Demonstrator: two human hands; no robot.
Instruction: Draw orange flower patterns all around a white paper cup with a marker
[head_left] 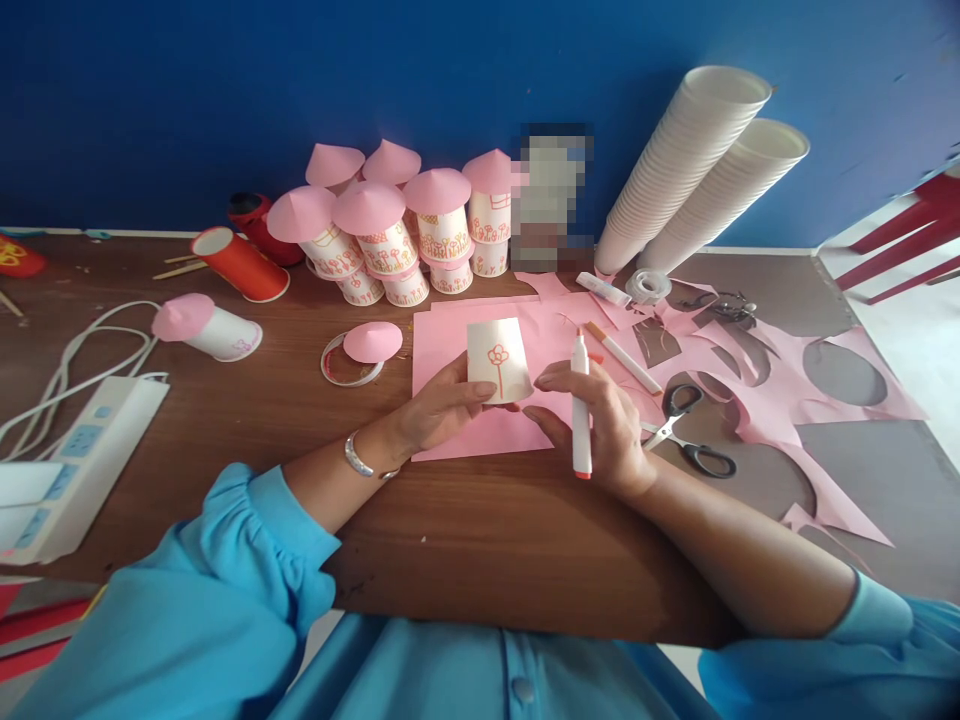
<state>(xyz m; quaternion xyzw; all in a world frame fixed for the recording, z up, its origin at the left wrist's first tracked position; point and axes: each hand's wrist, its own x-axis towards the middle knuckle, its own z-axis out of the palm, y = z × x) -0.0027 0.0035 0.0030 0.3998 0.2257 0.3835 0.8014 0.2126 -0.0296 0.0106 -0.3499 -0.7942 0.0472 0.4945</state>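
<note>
My left hand (448,405) grips a white paper cup (511,350) from its left side and below. A red flower with a long stem is drawn on the side of the cup that faces me. In my right hand (619,430) a white marker (580,420) with a red tip stands nearly upright between thumb and fingers, tip upward. The marker is apart from the cup, a little to its right. Pink paper sheets (480,435) lie beneath both hands. A second marker (624,360), with a brown cap, rests on the paper beyond my right hand.
Paper cups with pink cone roofs (439,220) stand stacked at the back. Two tall cup stacks (682,165) lean on the blue wall. Scissors (686,430) and pink paper scraps (806,380) lie right. A roofed cup (225,330) lies left, near a power strip (101,465).
</note>
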